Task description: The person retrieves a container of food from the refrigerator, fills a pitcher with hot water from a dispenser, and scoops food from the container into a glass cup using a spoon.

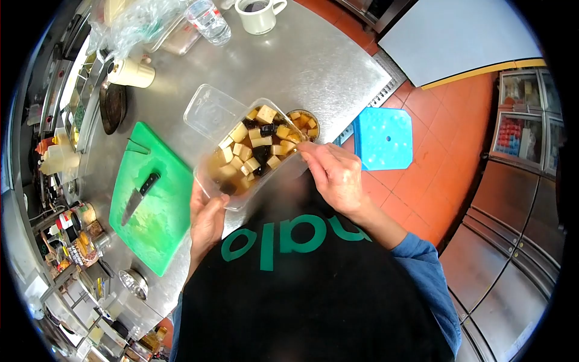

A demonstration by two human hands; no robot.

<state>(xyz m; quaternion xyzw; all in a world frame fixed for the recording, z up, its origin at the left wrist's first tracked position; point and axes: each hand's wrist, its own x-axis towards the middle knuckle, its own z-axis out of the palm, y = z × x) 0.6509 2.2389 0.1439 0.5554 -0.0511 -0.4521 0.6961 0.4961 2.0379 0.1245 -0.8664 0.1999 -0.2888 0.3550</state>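
Observation:
A clear plastic container [256, 151] holds pale cubes and dark pieces in brown liquid. It is tilted, close to the black apron. My left hand [207, 218] grips its lower left corner, with the thumb on the rim. My right hand [333, 172] is closed at the container's right edge, fingers pinched together; whether they hold the rim or something small is hidden. Just beyond the container's right side is a small round bowl [309, 125] with similar cubes in liquid. A clear empty plastic tub or lid [211, 113] lies behind the container.
On the steel table [289, 66], a green cutting board [163, 199] with a knife [140, 198] lies at the left. Mugs [259, 17], a water glass [208, 23] and plastic bags stand toward the back. A blue board [386, 145] is off to the right.

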